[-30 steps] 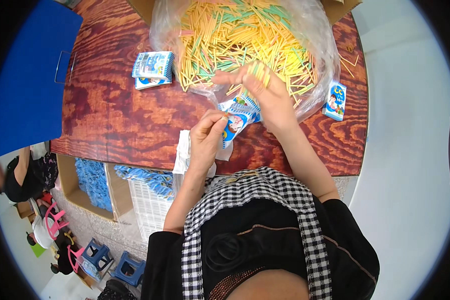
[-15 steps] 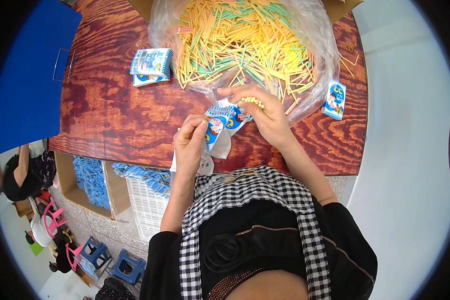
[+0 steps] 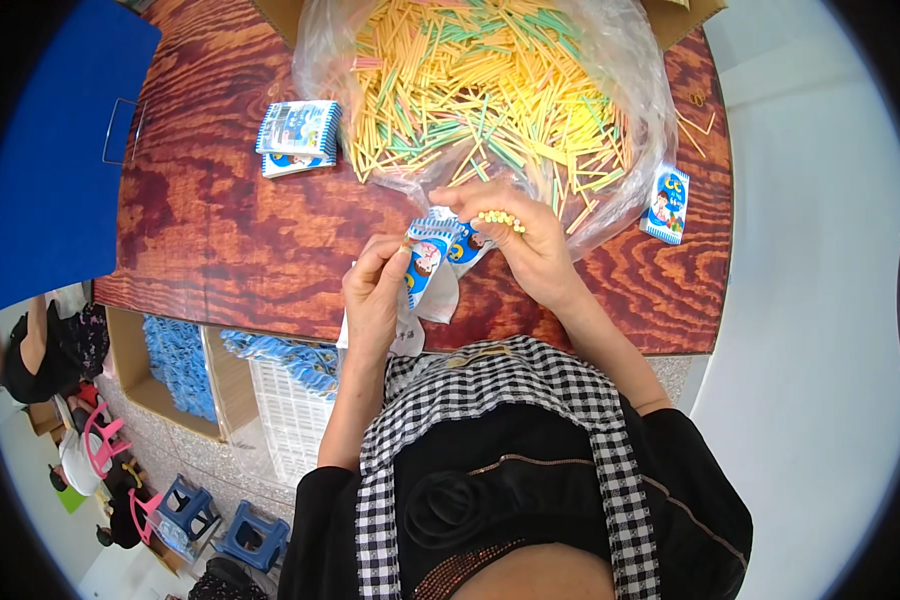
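Near the table's front edge, my left hand (image 3: 373, 297) pinches a blue-and-white printed packet (image 3: 426, 262) by its left side. My right hand (image 3: 535, 250) is curled round a bundle of thin yellow sticks (image 3: 501, 219), whose round ends show between the fingers. The right fingertips are bent over the top of the packet; whether they touch it, I cannot tell. A second packet (image 3: 465, 246) of the same print lies just behind it, partly covered by my right hand. Beyond both hands, a clear plastic bag (image 3: 642, 90) lies open, full of loose yellow, orange and green sticks (image 3: 450, 90).
A small stack of packets (image 3: 300, 136) sits on the wood-grain table (image 3: 210, 230) at left; one packet (image 3: 666, 204) lies at right. Loose sticks (image 3: 692, 132) are near the right edge. Below the table stand a carton (image 3: 175, 375) and a white crate (image 3: 292, 410) with blue packets.
My right fingers have bent slightly down and closer to the packet's top. Both hands keep their holds, and the view has shifted slightly.
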A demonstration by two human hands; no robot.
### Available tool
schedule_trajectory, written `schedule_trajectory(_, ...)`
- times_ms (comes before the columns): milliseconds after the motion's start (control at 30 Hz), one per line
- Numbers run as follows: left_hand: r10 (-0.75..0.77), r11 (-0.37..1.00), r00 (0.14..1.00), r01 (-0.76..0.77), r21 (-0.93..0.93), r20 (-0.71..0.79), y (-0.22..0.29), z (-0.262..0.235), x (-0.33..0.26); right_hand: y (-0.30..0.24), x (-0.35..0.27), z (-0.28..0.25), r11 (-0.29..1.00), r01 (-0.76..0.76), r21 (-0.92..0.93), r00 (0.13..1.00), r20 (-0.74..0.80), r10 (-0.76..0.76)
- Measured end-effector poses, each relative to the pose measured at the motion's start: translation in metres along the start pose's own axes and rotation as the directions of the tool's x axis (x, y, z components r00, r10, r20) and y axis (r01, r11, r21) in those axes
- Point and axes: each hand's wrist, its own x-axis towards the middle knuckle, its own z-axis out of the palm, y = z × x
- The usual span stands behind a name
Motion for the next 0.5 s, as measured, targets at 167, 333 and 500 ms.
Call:
schedule_trajectory(167,0.01,1.0,1.0,-0.01,0.005,0.0,-0.001,-0.0002,0.0019,0.0,-0.0007,0.0005,1.0,-0.014,0.012,1.0,0.009,0.014)
schedule_trajectory(333,-0.005,1.0,1.0,0.005,-0.013,0.012,0.0009,0.0012,0.0018,-0.0008,-0.001,0.0004,1.0,-0.001,-0.008,1.0,0.017,0.001)
schedule_trajectory(500,0.027,1.0,0.999,-0.027,0.009,0.031,-0.0001,-0.0005,0.0032,0.0017,-0.0007,-0.0004,0.999,0.031,-0.044,0.999,0.029,-0.03)
